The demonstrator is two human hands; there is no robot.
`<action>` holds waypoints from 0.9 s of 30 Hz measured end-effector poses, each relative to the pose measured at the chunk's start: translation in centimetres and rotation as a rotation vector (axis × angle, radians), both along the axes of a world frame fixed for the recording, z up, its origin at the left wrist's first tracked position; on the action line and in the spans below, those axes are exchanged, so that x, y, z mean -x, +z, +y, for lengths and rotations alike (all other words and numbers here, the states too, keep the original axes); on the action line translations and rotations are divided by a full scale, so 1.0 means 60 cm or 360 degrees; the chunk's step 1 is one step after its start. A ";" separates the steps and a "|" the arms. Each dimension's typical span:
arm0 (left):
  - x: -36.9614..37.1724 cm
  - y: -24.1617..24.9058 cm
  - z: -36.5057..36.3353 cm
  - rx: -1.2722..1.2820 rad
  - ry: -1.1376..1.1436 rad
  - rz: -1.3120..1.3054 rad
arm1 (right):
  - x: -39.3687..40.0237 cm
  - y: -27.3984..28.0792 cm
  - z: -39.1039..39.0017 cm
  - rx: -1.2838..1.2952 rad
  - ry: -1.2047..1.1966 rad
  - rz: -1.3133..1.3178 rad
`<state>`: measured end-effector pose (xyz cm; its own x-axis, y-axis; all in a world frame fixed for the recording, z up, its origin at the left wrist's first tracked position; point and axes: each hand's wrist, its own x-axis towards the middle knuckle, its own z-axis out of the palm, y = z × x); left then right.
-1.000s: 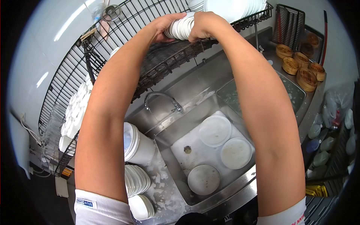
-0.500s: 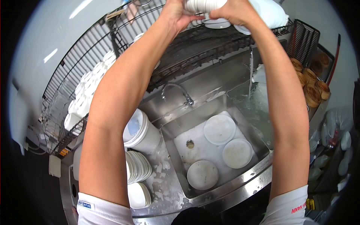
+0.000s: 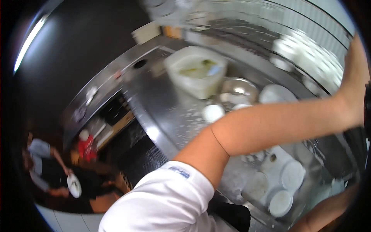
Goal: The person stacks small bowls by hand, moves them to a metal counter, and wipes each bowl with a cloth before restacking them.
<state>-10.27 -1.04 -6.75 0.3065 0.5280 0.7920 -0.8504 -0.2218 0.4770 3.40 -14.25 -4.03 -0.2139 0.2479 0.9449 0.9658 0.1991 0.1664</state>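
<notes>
My left arm stretches across to the right edge, where only part of my left hand (image 3: 352,91) shows beside the wire rack. Its fingers are cut off by the edge, and whatever it may hold is hidden. White cups (image 3: 309,56) are piled on the rack close to that hand. At the lower right only my right forearm (image 3: 328,212) appears; the right hand lies outside the picture. Below my left arm, round white plates (image 3: 293,174) lie in the sink (image 3: 258,214). The picture is smeared by motion.
A square whitish tub (image 3: 181,79) of cloudy liquid stands on the steel counter (image 3: 154,89), beside a metal bowl (image 3: 243,91) and a small white dish (image 3: 213,113). At the lower left a co-worker (image 3: 38,162) holds an oval white plate (image 3: 74,185).
My view has swung left, bringing the tub and co-worker into sight. Before, both hands gripped a stack of white dishes at the rack; now that stack is out of view.
</notes>
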 end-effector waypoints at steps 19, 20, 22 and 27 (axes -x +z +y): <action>1.315 -0.508 0.076 0.1669 0.1318 -0.0189 | 1.296 -0.451 0.382 0.1729 0.1400 0.0154; 1.370 -0.515 0.072 0.1684 0.1408 -0.0256 | 1.357 -0.460 0.395 0.1691 0.1485 0.0049; 1.471 -0.526 0.065 0.1800 0.1586 -0.0246 | 1.465 -0.474 0.426 0.1665 0.1644 -0.0172; 1.683 -0.544 0.065 0.1927 0.1980 -0.0299 | 1.711 -0.497 0.483 0.1777 0.1985 -0.0404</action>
<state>-111.27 2.87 -39.39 -0.7480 0.6264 -0.2195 -0.5229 -0.3525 0.7760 -99.27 14.72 -33.85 -0.8876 0.2975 0.3518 0.1146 0.8821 -0.4568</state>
